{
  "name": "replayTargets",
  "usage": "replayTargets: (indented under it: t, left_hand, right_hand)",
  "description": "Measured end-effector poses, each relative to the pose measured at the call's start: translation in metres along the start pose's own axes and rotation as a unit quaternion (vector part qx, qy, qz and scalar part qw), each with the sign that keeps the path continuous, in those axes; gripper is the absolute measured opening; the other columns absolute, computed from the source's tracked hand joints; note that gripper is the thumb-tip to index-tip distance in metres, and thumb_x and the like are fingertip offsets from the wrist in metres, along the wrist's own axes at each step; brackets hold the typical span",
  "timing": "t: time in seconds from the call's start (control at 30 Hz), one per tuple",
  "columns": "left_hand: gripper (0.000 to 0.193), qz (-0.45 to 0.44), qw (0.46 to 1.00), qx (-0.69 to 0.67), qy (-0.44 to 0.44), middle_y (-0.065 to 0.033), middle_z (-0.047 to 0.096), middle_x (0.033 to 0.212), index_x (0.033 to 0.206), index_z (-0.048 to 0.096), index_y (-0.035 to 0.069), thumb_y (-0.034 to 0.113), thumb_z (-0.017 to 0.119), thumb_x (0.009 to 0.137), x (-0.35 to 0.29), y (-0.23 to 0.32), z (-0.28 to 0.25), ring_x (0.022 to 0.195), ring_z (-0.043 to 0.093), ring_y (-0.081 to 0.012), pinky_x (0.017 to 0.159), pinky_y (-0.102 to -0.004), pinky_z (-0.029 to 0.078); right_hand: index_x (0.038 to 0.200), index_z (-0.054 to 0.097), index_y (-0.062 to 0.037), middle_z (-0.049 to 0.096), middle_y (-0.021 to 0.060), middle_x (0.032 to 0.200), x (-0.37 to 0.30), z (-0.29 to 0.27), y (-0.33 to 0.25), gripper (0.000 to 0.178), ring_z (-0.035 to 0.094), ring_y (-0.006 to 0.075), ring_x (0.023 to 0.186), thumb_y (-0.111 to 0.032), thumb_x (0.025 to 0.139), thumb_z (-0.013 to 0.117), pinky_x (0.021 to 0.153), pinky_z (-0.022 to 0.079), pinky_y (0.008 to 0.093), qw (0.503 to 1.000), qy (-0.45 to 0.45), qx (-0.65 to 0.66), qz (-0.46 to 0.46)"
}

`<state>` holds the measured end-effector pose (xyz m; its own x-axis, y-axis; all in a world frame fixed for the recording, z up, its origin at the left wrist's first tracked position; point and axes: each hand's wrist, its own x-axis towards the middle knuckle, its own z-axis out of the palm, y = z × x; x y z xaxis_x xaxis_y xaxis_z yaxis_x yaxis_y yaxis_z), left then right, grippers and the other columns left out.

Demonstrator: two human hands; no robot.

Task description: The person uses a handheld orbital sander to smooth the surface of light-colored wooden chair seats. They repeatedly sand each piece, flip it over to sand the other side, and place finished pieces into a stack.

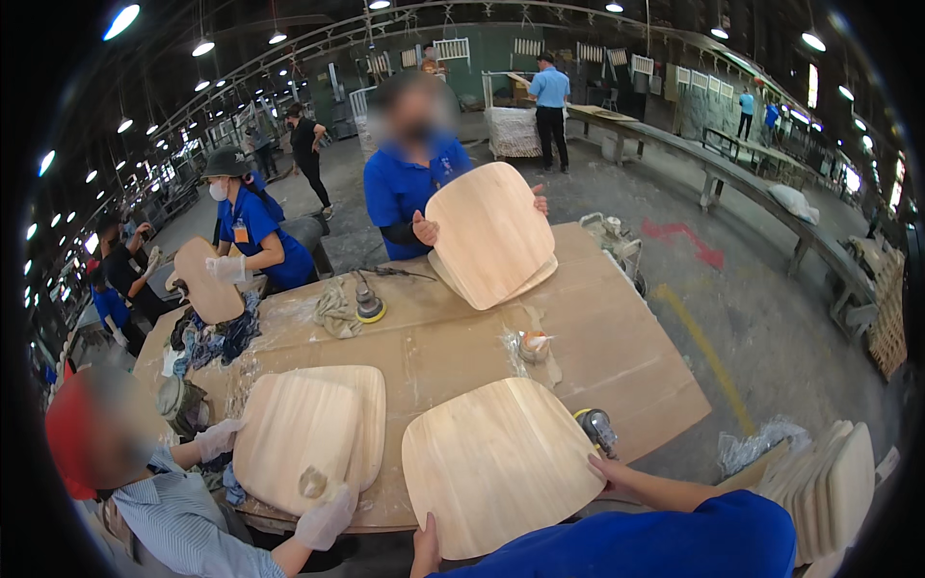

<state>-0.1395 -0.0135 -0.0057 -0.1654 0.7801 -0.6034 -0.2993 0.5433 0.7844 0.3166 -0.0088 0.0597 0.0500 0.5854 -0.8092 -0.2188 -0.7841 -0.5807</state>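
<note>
Between my two hands is a pale wooden seat panel (501, 467) with rounded corners, tilted above the near edge of the cardboard-covered table (636, 356). My left hand (426, 547) grips its near left edge, fingers mostly hidden beneath. My right hand (615, 476) holds its right edge, thumb on top. Just beyond that right edge lies a power sander (595, 429), partly covered by the panel. A small open container (533, 347) stands past the panel's far edge.
Left, a gloved co-worker wipes a panel (299, 438) lying on another. Across the table, a person holds up a panel (491, 236). A second sander (369, 301) and rags (337, 308) lie mid-table. Stacked panels (819, 491) stand at my right, beside plastic wrap (766, 443).
</note>
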Motion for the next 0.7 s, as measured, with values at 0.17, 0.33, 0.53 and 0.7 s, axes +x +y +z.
replayTargets:
  t: [0.17,0.33,0.53,0.7]
  left_hand:
    - [0.052,0.051,0.998,0.026,0.018,-0.0179,0.059,0.123,0.131,0.047,-0.009,0.025,0.061,0.094,-0.027,0.006,0.017,0.105,0.061,-0.0259,0.089,-0.0365,0.049]
    - [0.048,0.085,0.989,0.092,0.083,-0.018,0.06,0.122,0.128,0.048,-0.01,0.02,0.061,0.093,-0.065,0.028,0.071,0.103,0.061,-0.0262,0.089,-0.0356,0.049]
    - [0.045,0.182,0.968,0.156,0.075,-0.018,0.062,0.119,0.125,0.052,-0.009,0.016,0.063,0.089,-0.086,0.082,0.182,0.102,0.062,-0.0265,0.087,-0.035,0.05]
    - [0.042,0.209,0.95,0.227,-0.053,-0.0178,0.066,0.111,0.117,0.059,-0.008,0.016,0.068,0.084,-0.053,0.1,0.332,0.097,0.064,-0.0251,0.084,-0.0347,0.051]
  right_hand:
    - [0.119,0.063,-0.0075,0.069,0.0134,0.106,-0.006,0.011,-0.042,0.066,0.067,0.0246,0.096,-0.05,0.072,0.079,0.081,0.053,0.0371,0.929,0.114,-0.279,-0.213]
    - [0.112,0.066,-0.0028,0.07,0.0169,0.101,-0.024,-0.015,-0.079,0.063,0.068,0.0244,0.093,-0.046,0.069,0.082,0.082,0.053,0.0358,0.905,0.088,-0.309,-0.28]
    - [0.113,0.065,-0.0024,0.071,0.0152,0.099,0.013,-0.118,-0.084,0.057,0.068,0.0241,0.089,-0.035,0.07,0.083,0.08,0.053,0.0353,0.936,0.102,-0.183,-0.281]
    - [0.116,0.063,-0.0002,0.07,0.0127,0.1,0.009,-0.25,-0.078,0.048,0.067,0.0215,0.09,-0.024,0.077,0.078,0.08,0.053,0.0347,0.945,0.189,-0.053,-0.263]
